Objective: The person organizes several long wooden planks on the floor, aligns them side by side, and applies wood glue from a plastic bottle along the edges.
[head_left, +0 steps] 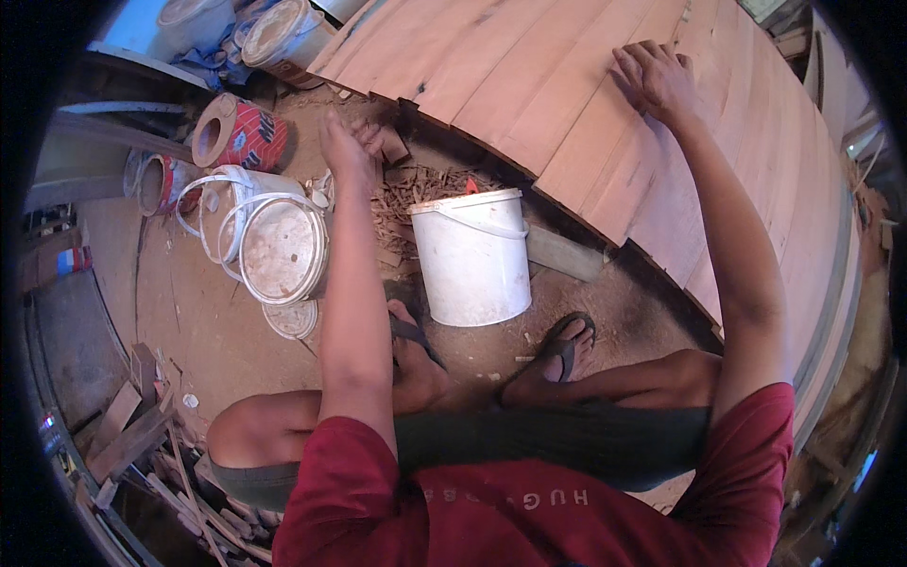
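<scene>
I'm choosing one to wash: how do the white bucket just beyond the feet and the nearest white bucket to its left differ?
The middle bucket mainly shows its side wall; the left bucket shows its round end. What shows of the middle bucket is mostly white with light smudges, while the left bucket's end is smeared brown. Both are white and round.

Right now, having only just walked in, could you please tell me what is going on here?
A person is sitting low beside a curved surface of wooden planks. The right hand is at the planks, perhaps touching them, with no tool visible. The left hand is raised away from them, fingers loosely bent, with nothing visible in it. A white plastic bucket is on the floor between the person's feet and the planks.
</scene>
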`<act>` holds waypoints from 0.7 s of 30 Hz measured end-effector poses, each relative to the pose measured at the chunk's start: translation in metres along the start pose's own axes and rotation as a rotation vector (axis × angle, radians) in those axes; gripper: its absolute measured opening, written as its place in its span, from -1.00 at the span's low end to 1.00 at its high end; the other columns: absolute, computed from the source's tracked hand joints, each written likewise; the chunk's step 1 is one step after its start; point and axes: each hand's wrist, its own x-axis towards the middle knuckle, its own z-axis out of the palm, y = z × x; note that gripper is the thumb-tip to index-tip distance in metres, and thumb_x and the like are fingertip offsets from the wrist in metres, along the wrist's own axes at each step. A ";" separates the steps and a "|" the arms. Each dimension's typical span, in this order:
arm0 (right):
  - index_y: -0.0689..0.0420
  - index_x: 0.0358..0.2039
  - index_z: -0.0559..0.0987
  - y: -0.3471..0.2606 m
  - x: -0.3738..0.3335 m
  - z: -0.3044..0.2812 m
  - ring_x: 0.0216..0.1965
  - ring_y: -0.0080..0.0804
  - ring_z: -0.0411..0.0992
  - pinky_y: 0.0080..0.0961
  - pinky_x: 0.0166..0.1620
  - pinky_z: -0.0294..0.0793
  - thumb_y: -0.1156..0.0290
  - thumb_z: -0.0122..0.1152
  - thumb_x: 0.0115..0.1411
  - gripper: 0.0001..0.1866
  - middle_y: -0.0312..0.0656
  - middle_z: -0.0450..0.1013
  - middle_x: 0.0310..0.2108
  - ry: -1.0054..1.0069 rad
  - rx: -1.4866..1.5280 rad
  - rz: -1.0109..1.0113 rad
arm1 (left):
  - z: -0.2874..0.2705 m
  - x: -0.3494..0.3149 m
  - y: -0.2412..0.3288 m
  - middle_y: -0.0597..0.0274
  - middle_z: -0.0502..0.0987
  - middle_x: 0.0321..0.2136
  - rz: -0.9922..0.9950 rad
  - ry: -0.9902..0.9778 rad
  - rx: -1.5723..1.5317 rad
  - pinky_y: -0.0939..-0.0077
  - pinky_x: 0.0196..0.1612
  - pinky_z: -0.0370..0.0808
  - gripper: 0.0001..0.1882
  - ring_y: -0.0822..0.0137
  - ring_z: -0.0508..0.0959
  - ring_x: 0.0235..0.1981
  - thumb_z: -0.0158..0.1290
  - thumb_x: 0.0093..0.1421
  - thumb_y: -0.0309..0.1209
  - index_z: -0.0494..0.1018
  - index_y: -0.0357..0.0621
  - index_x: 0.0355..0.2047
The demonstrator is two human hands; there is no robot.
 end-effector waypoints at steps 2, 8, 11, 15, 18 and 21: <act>-0.30 0.09 0.55 -0.002 0.014 0.009 0.09 -0.20 0.43 -0.01 0.08 0.38 -0.11 0.05 0.32 -0.60 -0.40 0.45 0.09 0.054 0.118 0.035 | -0.016 -0.001 -0.027 0.02 0.61 -0.22 0.167 -0.015 0.305 0.26 -0.17 0.58 -0.48 0.18 0.65 -0.22 0.13 0.27 -0.28 0.36 -0.09 0.22; -0.17 0.09 0.52 -0.035 0.033 0.016 0.17 -0.14 0.39 -0.04 0.14 0.37 -0.08 0.03 0.34 -0.58 -0.25 0.39 0.17 0.095 0.131 -0.050 | 0.006 -0.018 -0.070 -0.08 0.63 -0.15 0.307 -0.613 1.131 0.20 -0.01 0.54 -0.68 -0.04 0.63 -0.10 0.24 0.16 -0.25 0.63 -0.14 -0.12; -0.06 0.10 0.49 -0.054 0.039 0.011 0.20 -0.09 0.36 -0.04 0.17 0.35 -0.07 -0.03 0.37 -0.54 -0.14 0.35 0.20 0.061 0.254 -0.068 | 0.010 0.008 -0.080 -0.12 0.63 -0.13 0.348 -0.761 1.372 0.15 0.03 0.53 -0.61 -0.09 0.60 -0.04 0.27 0.12 -0.19 0.63 -0.17 -0.12; 0.00 0.11 0.48 -0.046 0.033 0.014 0.22 -0.07 0.33 -0.06 0.20 0.33 -0.08 -0.09 0.39 -0.50 -0.08 0.33 0.22 -0.008 0.327 -0.044 | 0.033 0.003 -0.087 -0.18 0.57 -0.03 0.269 -0.871 1.703 0.11 0.08 0.52 -0.50 -0.14 0.56 0.00 0.30 0.09 -0.13 0.58 -0.24 -0.07; 0.01 0.11 0.49 -0.048 0.033 0.011 0.22 -0.11 0.33 -0.10 0.22 0.30 -0.08 -0.11 0.40 -0.49 -0.10 0.34 0.21 0.009 0.351 -0.061 | 0.028 0.015 -0.098 -0.21 0.58 -0.05 0.296 -0.859 1.701 0.10 0.09 0.52 -0.51 -0.13 0.57 0.00 0.30 0.09 -0.13 0.59 -0.23 -0.08; 0.02 0.11 0.49 -0.046 0.030 0.009 0.20 -0.12 0.34 -0.11 0.21 0.30 -0.08 -0.10 0.40 -0.49 -0.13 0.37 0.18 0.014 0.372 -0.067 | 0.021 0.019 -0.095 -0.24 0.59 -0.10 0.384 -0.883 1.507 0.11 0.04 0.52 -0.55 -0.12 0.59 -0.04 0.27 0.13 -0.16 0.59 -0.24 -0.09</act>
